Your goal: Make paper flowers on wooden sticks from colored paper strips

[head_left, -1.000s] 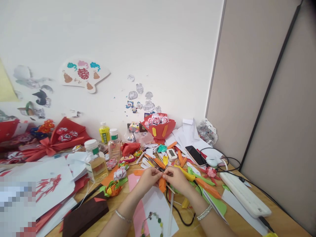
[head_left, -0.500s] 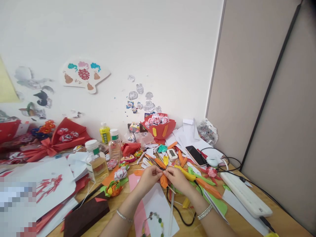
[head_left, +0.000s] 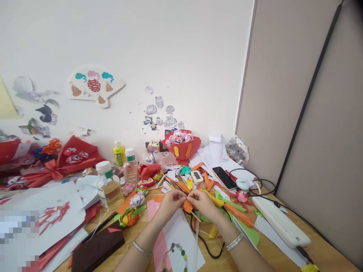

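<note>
Both hands meet above the middle of the cluttered table, fingertips almost touching. My left hand (head_left: 172,202) pinches one side of a folded piece of orange paper (head_left: 187,206). From the other side, my right hand (head_left: 202,202) pinches the same piece with thumb and forefinger. The orange paper hangs just below the fingertips, and its upper part is hidden by them. Under the wrists lie a white sheet (head_left: 181,236), a pink sheet (head_left: 154,211) and a bead bracelet (head_left: 184,257). A yellow glue gun (head_left: 216,200) lies right beside my right hand.
Drink bottles (head_left: 109,189) stand to the left, near a dark brown box (head_left: 98,247). A red paper bouquet (head_left: 181,147) stands at the back. On the right are a phone (head_left: 224,177), a white power strip (head_left: 280,219) and looping black cables. Coloured paper scraps surround the hands.
The fingers have shifted very slightly on the orange paper, both hands still pinching it. The whole view has moved a little, so the surroundings appear slightly further left.
</note>
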A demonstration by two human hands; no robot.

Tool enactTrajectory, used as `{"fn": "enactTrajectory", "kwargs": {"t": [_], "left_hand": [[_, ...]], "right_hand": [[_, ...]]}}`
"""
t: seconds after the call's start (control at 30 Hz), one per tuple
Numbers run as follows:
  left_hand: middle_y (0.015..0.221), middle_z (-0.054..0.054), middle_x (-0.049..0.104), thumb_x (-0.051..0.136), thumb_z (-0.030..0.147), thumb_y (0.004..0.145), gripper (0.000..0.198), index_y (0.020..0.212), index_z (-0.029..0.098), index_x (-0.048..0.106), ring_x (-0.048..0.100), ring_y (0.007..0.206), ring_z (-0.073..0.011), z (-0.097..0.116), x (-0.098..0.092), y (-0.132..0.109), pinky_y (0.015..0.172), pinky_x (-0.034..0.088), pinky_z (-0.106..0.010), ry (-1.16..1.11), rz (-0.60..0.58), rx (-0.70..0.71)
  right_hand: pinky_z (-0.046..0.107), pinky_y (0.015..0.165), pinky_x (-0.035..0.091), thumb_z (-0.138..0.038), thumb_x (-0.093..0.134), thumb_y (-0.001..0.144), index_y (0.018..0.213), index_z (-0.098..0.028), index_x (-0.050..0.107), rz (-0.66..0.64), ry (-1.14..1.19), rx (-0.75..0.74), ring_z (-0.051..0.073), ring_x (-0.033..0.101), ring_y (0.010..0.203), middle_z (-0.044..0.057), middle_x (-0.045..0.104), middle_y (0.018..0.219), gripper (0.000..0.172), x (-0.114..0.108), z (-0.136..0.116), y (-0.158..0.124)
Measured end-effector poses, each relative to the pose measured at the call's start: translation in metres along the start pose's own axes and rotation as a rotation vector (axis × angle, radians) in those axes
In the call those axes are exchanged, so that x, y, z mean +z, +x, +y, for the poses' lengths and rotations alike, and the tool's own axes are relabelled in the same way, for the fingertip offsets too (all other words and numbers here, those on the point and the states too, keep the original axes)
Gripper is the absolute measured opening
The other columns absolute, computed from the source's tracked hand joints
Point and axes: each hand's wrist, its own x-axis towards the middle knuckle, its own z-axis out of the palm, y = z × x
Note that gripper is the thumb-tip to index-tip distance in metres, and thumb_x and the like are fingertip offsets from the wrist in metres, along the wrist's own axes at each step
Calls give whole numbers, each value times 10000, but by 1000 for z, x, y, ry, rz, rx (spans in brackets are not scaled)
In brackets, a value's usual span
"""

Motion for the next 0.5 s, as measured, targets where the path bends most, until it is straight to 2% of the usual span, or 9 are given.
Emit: {"fn": "enactTrajectory", "kwargs": {"t": [0.2, 0.5], "left_hand": [[541, 49, 567, 670, 284, 589, 253, 794, 161, 587, 550, 527, -120, -1, -1, -1, 531, 413, -234, -17, 21, 32], [544, 50, 565, 671, 248, 564, 206, 724, 163, 574, 539, 531, -115, 2, -2, -1, 535, 389, -224, 15, 30, 41]], "right_hand": [[252, 590, 428, -317, 625, 725, 761, -165, 607, -2, 104, 5, 152, 562, 664, 3, 601, 693, 157, 0, 4, 3], [254, 592, 420, -393, 668, 686, 783, -157, 637, 12, 188, 59, 150, 567, 662, 7, 624, 702, 257, -1, -1, 2]]}}
